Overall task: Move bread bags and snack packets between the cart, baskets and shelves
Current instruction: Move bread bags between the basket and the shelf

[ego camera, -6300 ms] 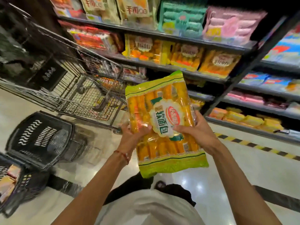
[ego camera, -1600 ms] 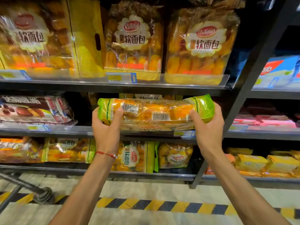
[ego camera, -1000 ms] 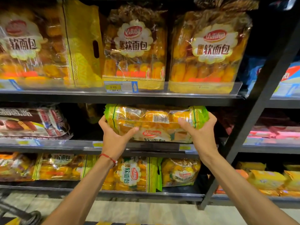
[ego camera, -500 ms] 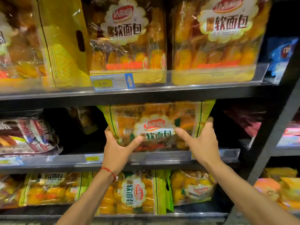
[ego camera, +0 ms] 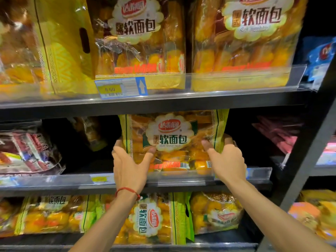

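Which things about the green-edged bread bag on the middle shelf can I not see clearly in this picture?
- Head view: bread bag bottom edge blurred behind the clear shelf rail.
- Fingers of left hand and right hand hidden behind the bag.
- Price tag below: too blurred to read.

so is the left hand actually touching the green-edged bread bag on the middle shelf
Touching. The head view shows the left hand gripping the green-edged bread bag, thumb pressed on its front, fingers wrapped around its left edge.
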